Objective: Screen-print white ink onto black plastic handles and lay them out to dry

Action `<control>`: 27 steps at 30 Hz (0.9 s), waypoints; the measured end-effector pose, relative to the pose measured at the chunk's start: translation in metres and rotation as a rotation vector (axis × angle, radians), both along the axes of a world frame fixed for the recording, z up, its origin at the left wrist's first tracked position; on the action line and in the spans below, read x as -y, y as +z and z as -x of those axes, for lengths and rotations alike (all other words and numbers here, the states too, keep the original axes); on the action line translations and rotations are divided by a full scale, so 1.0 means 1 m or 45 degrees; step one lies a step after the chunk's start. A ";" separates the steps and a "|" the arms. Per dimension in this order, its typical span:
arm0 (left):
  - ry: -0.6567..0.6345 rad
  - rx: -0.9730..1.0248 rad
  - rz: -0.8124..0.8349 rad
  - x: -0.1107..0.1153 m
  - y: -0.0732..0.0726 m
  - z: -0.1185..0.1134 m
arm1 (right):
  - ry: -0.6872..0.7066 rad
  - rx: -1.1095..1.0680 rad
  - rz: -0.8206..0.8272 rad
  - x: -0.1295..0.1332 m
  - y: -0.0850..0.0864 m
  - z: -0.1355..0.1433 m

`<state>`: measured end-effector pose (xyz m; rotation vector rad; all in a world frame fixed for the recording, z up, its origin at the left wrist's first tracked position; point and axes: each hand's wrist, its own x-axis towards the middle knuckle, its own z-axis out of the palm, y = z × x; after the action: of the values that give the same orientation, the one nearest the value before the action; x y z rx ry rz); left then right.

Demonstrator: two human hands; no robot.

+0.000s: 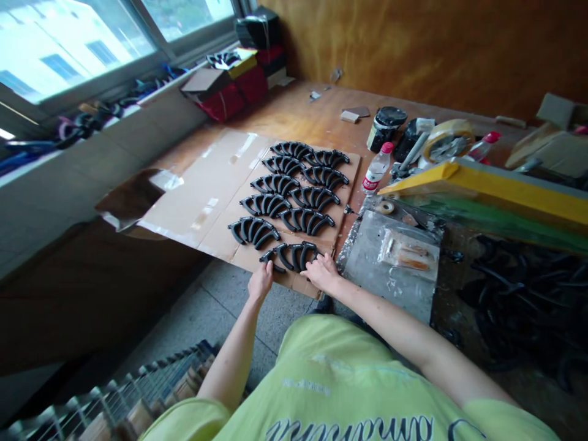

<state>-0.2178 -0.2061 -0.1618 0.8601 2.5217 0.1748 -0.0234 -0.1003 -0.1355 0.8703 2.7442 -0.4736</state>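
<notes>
Black curved parts, several to a group, lie fanned in two columns on a flat cardboard sheet (pixel 215 211). At the near edge is the closest group of black curved parts (pixel 294 255). My left hand (pixel 260 282) is closed with thumb and fingers on the curved part at that group's left end. Bent fingers of my right hand (pixel 323 272) close on the part at the right end, and partly hide it. Just behind my left hand sits another fanned group (pixel 254 231).
Right of the cardboard are a bottle with a red cap (pixel 377 168), dark jars (pixel 386 127), a tape roll (pixel 448 139) and a stained metal plate (pixel 390 288). A yellow-edged frame (pixel 496 187) slants above a pile of black parts (pixel 528 300). Red boxes (pixel 225 101) stand by the window.
</notes>
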 end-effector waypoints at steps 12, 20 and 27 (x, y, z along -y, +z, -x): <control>-0.026 -0.010 0.077 -0.014 -0.004 0.003 | -0.160 -0.070 -0.045 -0.017 -0.010 0.011; 0.002 0.012 0.027 -0.011 -0.004 0.002 | -0.198 -0.004 0.005 -0.015 -0.007 0.004; -0.128 -0.214 -0.462 -0.002 -0.005 -0.025 | -0.147 -0.040 0.044 -0.012 -0.003 0.005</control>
<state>-0.1924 -0.2043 -0.1672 1.1828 2.6363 0.5622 -0.0285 -0.0885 -0.1388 1.0255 2.7154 -0.5593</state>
